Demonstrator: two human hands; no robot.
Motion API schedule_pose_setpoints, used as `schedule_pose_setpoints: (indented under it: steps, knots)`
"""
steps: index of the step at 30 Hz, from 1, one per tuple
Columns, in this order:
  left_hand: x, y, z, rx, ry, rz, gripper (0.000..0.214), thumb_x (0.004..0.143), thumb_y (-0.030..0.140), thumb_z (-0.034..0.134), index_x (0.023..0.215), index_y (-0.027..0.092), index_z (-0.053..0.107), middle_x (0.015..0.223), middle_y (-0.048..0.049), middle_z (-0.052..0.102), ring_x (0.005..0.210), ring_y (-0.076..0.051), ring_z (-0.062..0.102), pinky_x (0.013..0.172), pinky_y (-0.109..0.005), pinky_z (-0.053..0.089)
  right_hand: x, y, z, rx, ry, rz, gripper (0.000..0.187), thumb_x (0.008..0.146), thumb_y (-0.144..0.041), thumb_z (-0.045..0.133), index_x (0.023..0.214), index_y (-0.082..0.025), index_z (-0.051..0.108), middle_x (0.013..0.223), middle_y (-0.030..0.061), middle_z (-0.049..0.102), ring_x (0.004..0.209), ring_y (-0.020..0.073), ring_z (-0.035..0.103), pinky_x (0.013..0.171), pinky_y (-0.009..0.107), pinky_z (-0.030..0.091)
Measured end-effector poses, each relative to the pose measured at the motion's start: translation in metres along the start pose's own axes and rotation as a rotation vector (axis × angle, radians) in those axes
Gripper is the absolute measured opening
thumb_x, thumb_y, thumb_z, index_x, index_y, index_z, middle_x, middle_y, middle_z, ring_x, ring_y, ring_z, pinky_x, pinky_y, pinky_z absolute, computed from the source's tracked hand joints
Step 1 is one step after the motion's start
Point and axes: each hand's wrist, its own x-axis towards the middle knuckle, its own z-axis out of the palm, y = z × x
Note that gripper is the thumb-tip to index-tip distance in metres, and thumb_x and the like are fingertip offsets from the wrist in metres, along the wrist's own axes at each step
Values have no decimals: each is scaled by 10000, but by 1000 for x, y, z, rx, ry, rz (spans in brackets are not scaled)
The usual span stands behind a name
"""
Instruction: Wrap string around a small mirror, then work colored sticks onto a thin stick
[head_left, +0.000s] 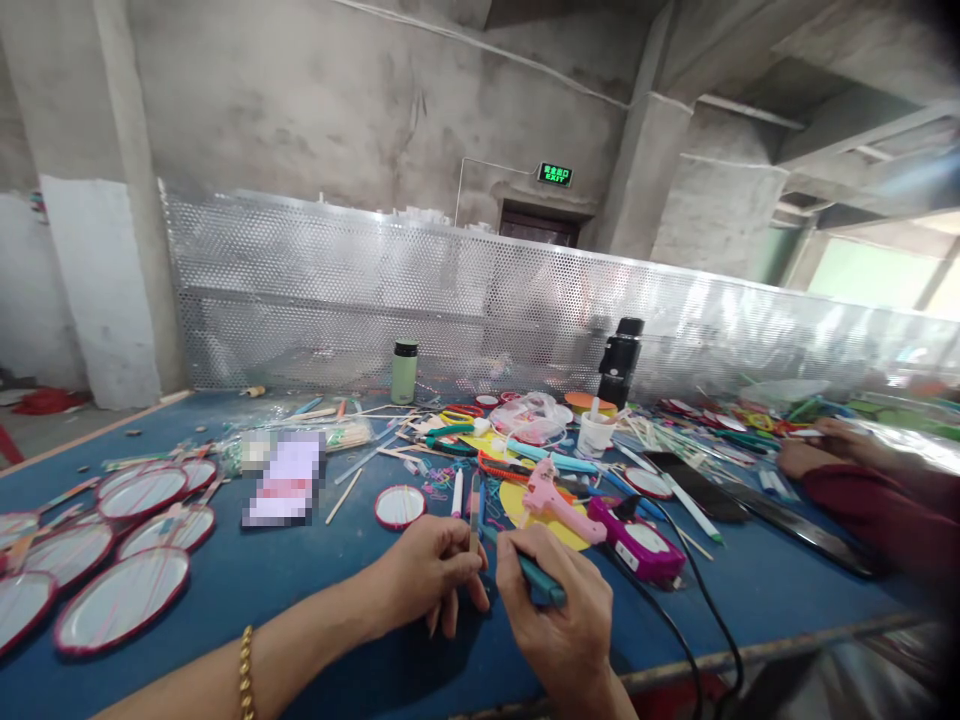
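My left hand (pixel 435 570) pinches a thin flat stick (pixel 474 515) upright between thumb and fingers, its lower end hidden by the hand. Just beside it, my right hand (pixel 559 610) is closed around a teal pen-shaped tool (pixel 541 580). The tool's narrow end points toward the stick; I cannot tell whether they touch. Beyond my left hand lies a small round disc with a red rim (pixel 400 507). A pink glue gun (pixel 559 505) rests past my right hand, near a purple box (pixel 637 540) with a black cord.
Several red-rimmed round discs (pixel 124 600) overlap at the left, near a blurred-out phone-like object (pixel 285 480). Sticks, pliers (pixel 450 432) and coloured strings clutter the middle. A green flask (pixel 404 372) and black bottle (pixel 620 362) stand behind. At right, another person's hand (pixel 817 450) works.
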Motion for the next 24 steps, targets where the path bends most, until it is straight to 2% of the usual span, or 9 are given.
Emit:
schedule_pose_setpoints:
  steps: [15,21,24]
  knots:
    - [1,-2,-1,-16,5,-1,326,721,473,565,784,166,472,652,-3,660,299,-68,499,263,-144,314,-3,-1,0,-14,-15,2,132,816,-73,560,751,-186,579,624,-8,596,556,113,557,572,242,430]
    - [2,-4,-1,-9,0,15,289,731,443,546,772,168,468,555,29,612,295,-79,499,258,-141,317,-4,0,-1,-8,-31,13,133,812,-71,565,744,-185,572,617,-10,585,541,115,541,563,246,421]
    - [2,-4,-1,-11,-1,16,266,735,421,543,765,166,472,585,14,632,302,-79,505,260,-140,317,-4,-1,0,5,-13,8,140,807,-57,571,750,-185,571,617,-9,584,542,114,537,564,246,419]
